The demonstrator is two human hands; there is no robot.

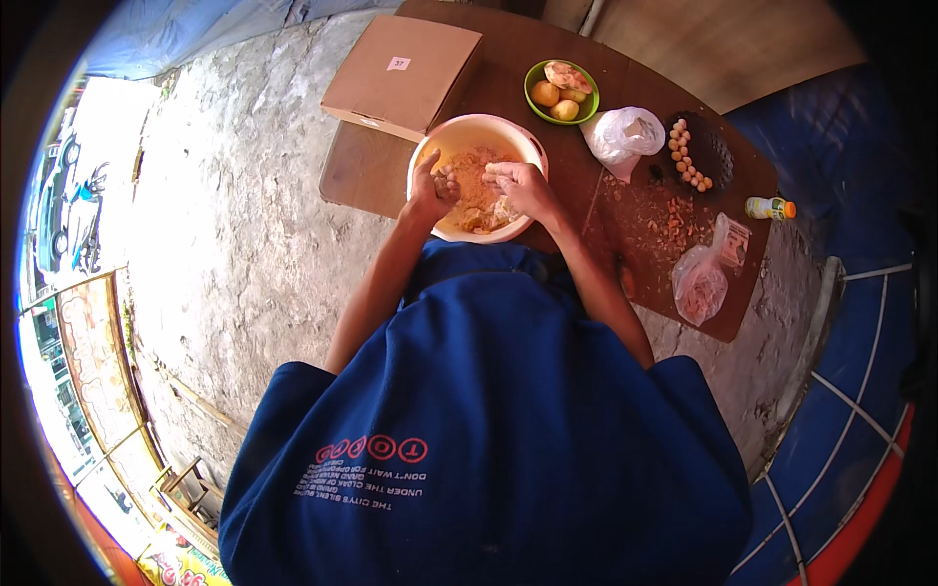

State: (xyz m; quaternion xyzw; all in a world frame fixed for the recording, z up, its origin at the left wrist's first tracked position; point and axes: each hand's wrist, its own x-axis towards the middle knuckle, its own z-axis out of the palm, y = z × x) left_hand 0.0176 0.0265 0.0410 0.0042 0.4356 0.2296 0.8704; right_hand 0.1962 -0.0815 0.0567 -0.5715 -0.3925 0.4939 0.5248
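Note:
A round, pale basin (537,146) stands at the table's near edge, right in front of me. Orange-brown crumbly mix (474,176) fills its bottom, with a paler, whitish lump (500,212) at the near right. My left hand (436,188) is over the basin's left side, thumb up and apart from half-curled fingers dusted with the mix. Above the right side is my right hand (523,186), its fingers stretched leftward towards the left hand. Nothing shows in either palm, though the right one faces away from view.
The brown table (625,259) bears a cardboard box (401,73) behind the basin. Rightward are a green bowl (535,74) of round yellowish produce, white plastic bag (622,135), dark tray (718,156) with pale balls, orange-capped bottle (767,208), clear bag (699,288) and scattered crumbs (674,230).

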